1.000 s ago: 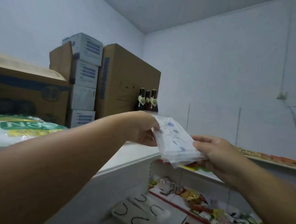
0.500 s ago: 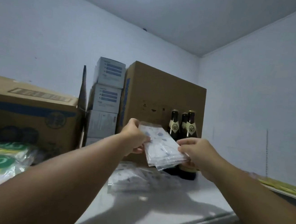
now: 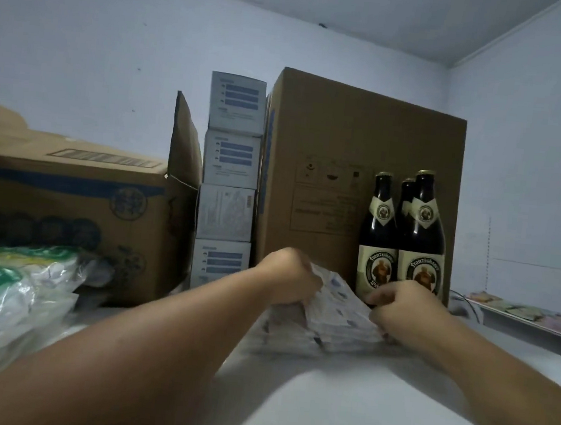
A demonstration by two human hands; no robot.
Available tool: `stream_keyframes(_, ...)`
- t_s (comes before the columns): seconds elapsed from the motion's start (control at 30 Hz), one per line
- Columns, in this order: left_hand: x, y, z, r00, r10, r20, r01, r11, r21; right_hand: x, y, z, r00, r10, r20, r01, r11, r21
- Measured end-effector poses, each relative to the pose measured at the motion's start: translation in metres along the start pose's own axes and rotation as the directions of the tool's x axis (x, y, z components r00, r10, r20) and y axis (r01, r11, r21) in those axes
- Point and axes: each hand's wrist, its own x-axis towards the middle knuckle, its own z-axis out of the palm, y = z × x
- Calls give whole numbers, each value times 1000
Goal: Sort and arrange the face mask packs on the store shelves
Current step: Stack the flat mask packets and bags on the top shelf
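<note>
A stack of clear-wrapped face mask packs (image 3: 334,315) lies on the white top shelf (image 3: 339,410), in front of a tall cardboard box. My left hand (image 3: 288,274) grips the stack's far left end. My right hand (image 3: 406,310) holds its right end, fingers curled over the edge. The stack rests tilted on more mask packs (image 3: 286,333) lying flat on the shelf beneath it.
Three dark beer bottles (image 3: 403,238) stand just behind my right hand against the tall box (image 3: 344,170). Stacked white boxes (image 3: 228,186) stand to its left, then an open carton (image 3: 67,205) and a plastic bag (image 3: 7,295). A lower shelf (image 3: 529,317) runs right.
Both hands carried the mask stack up from beside the shelf and lowered it onto the packs lying on the top shelf. The view moved closer to the boxes.
</note>
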Motion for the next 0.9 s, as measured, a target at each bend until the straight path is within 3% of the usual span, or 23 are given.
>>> stream_keyframes(0.13, -4, -1, 7, 995, 2, 96, -31, 954, 300, -2, 3, 0, 999, -47, 23, 50, 991, -127)
stream_keyframes(0.2, -4, -5, 9, 996, -4, 89, -27, 936, 352, -3, 3, 1, 997, -59, 48, 65, 988, -141)
stream_keyframes(0.33, -6, -10, 11, 999, -30, 24, 19, 932, 361, -4, 5, 2, 994, -78, 70, 86, 988, -127)
stream_keyframes(0.47, -8, -10, 14, 997, -63, 49, 43, 939, 340, -4, 6, 4, 993, -71, 92, 84, 987, -136)
stream_keyframes(0.6, -10, -7, 7, 997, -80, 18, 71, 949, 306, -9, -4, 1, 995, -89, 34, 93, 981, -170)
stream_keyframes(0.77, -26, -14, -46, 996, -80, 26, 64, 921, 385, -30, -47, -8, 961, -263, 87, 274, 948, -163)
stream_keyframes(0.9, -66, -40, -115, 984, -86, -154, 145, 891, 430, -65, -95, 4, 902, -394, 174, 409, 910, -62)
